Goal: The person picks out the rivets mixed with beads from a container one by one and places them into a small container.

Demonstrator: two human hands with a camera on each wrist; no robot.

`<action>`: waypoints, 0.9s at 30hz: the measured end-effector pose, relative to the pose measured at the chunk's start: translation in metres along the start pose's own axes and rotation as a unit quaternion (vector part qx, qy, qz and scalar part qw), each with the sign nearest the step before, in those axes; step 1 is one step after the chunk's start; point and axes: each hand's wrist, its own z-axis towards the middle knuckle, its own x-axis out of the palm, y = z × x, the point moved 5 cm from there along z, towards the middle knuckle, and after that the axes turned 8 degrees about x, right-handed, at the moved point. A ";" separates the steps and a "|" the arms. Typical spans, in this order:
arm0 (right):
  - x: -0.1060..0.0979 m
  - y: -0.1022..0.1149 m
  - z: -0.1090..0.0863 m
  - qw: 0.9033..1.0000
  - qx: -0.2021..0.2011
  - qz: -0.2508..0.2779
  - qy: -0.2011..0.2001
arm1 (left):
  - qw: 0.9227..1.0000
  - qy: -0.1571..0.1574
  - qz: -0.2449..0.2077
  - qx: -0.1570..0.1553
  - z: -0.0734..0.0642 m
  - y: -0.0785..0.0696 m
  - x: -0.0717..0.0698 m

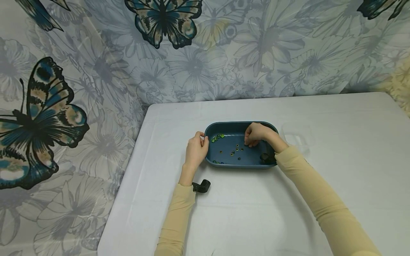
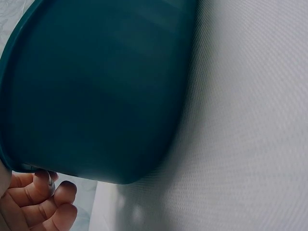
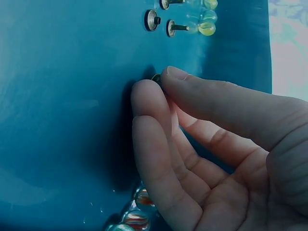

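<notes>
On the white table stands a blue tray point(image 1: 224, 165). My left hand point(image 1: 196, 149) grips its left rim with curled fingers; in the left wrist view those fingers point(image 2: 41, 207) show beside the tray wall point(image 2: 96, 96). Inside the tray, my right hand point(image 1: 257, 134) pinches a small metal rivet point(image 3: 156, 77) between thumb and forefinger, mostly hidden by the fingertips. Several loose metal rivets point(image 3: 152, 20) with round heads and short stems lie on the tray floor. Green-yellow glass marbles point(image 1: 217, 138) sit in its far left corner. Red-streaked marbles point(image 3: 137, 219) show below the hand in the right wrist view.
More small round pieces point(image 1: 217, 162) lie along the tray's near left edge. A faint transparent object point(image 1: 296, 138) lies right of the tray. A flower-and-butterfly patterned cloth point(image 1: 192, 71) hangs behind the table point(image 1: 243, 213). Black cameras point(image 1: 201, 186) are strapped on the wrists.
</notes>
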 end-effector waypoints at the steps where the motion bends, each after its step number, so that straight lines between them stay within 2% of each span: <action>1: 0.000 0.000 -0.001 1.000 -0.001 0.001 0.000 | 1.000 0.000 0.000 0.000 0.000 0.000 0.000; 27: -0.004 0.004 -0.007 1.000 -0.019 0.017 0.002 | 1.000 0.002 0.003 -0.004 0.000 0.001 0.001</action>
